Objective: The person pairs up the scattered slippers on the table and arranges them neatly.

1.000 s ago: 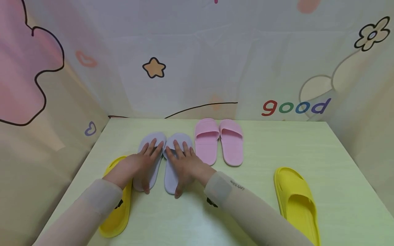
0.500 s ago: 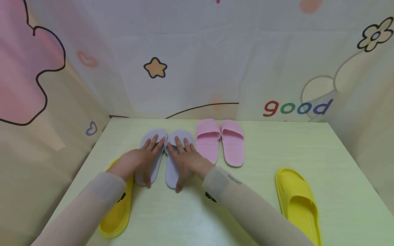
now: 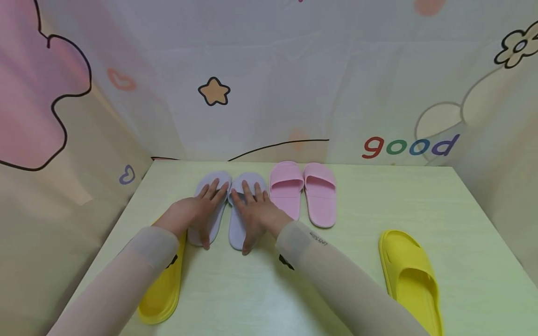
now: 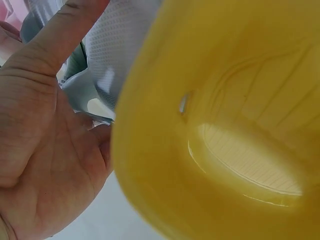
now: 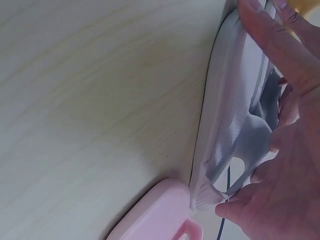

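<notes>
A pair of pale lavender slippers lies side by side on the table, toes to the back wall. My left hand (image 3: 195, 212) rests on the left lavender slipper (image 3: 218, 219), its fingers spread straight over the strap and its thumb near the heel. In the same pose, my right hand (image 3: 256, 214) presses on the right lavender slipper (image 3: 236, 228). From the right wrist view, the thumb lies along the heel of the lavender slipper (image 5: 225, 95) and the fingertips reach the strap. Beneath the left forearm, a yellow slipper (image 3: 161, 296) is partly hidden; it fills much of the left wrist view.
Directly right of the lavender pair stand two pink slippers, the left one (image 3: 286, 193) and the right one (image 3: 321, 200). Another yellow slipper (image 3: 405, 261) lies at the right front, partly behind my right sleeve. A printed cloth (image 3: 273, 93) hangs behind the table (image 3: 357, 200).
Both hands have slid the lavender slippers away from me, toward the back edge, bringing their toes about level with the pink pair's. The pink and yellow slippers have stayed in place.
</notes>
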### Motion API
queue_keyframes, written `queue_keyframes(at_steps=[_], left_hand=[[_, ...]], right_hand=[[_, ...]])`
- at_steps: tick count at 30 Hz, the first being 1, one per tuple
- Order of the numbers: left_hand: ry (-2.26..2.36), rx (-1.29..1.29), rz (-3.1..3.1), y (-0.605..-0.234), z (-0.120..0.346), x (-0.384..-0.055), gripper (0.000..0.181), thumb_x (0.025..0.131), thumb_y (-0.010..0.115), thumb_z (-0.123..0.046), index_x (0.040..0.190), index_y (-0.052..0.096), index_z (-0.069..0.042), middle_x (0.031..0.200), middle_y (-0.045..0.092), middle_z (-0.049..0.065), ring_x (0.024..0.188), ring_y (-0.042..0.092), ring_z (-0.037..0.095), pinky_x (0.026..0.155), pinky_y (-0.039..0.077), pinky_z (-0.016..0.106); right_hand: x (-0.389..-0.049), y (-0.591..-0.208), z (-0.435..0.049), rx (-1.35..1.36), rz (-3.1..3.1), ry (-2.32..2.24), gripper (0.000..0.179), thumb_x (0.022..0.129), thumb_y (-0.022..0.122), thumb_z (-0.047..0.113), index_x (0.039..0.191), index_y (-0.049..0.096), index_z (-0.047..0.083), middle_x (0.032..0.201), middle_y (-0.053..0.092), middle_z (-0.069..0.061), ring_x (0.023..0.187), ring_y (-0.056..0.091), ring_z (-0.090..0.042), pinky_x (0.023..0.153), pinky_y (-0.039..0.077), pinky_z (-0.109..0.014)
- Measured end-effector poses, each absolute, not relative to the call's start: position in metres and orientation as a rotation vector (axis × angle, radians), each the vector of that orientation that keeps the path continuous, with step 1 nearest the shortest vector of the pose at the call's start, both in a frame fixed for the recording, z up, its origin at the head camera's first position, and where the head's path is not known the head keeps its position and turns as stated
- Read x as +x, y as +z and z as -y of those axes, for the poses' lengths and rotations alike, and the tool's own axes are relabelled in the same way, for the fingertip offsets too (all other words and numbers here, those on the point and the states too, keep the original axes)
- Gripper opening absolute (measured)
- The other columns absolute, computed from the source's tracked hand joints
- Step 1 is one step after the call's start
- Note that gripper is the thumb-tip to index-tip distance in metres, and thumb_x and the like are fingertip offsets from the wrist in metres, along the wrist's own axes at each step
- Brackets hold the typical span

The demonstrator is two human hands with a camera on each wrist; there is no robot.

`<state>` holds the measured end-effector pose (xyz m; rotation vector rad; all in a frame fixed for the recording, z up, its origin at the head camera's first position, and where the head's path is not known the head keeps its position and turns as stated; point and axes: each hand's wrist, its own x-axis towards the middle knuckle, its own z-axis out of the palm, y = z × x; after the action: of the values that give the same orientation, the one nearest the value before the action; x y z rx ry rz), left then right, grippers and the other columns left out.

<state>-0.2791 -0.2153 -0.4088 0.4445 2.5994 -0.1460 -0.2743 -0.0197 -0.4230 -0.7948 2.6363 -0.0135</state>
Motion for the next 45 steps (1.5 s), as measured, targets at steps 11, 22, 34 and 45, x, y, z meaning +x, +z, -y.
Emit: queue_keyframes(at_steps=[11,22,34,45], left_hand=[[-0.143,0.458,-2.61,-0.406,0.215,-0.288,0.161,0.057,0.101,-0.05,0.166,-0.013,-0.014,0.173,-0.015,0.021,0.16,0.004,0.047,0.113,0.039,0.069],[-0.178,0.457,-2.609,-0.406,0.215,-0.302,0.162,0.056,0.1,-0.053,0.166,-0.013,-0.016,0.173,-0.015,0.02,0.161,0.004,0.046,0.113,0.04,0.07],[-0.174,0.461,-2.615,-0.404,0.217,-0.311,0.162,0.057,0.1,-0.05,0.166,-0.015,-0.017,0.173,-0.018,0.019,0.161,0.001,0.045,0.113,0.039,0.07],[-0.16,0.487,-2.64,-0.403,0.217,-0.311,0.16,0.059,0.101,-0.047,0.166,-0.013,-0.017,0.172,-0.019,0.02,0.161,0.0,0.045,0.114,0.041,0.067]], right_hand=[[-0.287,-0.426,0.024,-0.734,-2.634,-0.039,0.156,0.059,0.096,0.059,0.166,-0.013,0.027,0.171,-0.027,-0.013,0.159,-0.016,-0.044,0.13,0.004,-0.058],[-0.294,-0.419,0.023,-0.715,-2.61,-0.093,0.154,0.062,0.098,0.053,0.167,-0.012,0.026,0.171,-0.027,-0.013,0.159,-0.018,-0.043,0.13,0.002,-0.057],[-0.301,-0.42,0.022,-0.722,-2.616,-0.092,0.154,0.061,0.098,0.053,0.167,-0.011,0.027,0.171,-0.029,-0.013,0.159,-0.02,-0.042,0.13,0.0,-0.057],[-0.303,-0.421,0.022,-0.715,-2.647,-0.09,0.154,0.06,0.099,0.052,0.167,-0.009,0.027,0.172,-0.024,-0.013,0.16,-0.016,-0.041,0.13,0.001,-0.058]])
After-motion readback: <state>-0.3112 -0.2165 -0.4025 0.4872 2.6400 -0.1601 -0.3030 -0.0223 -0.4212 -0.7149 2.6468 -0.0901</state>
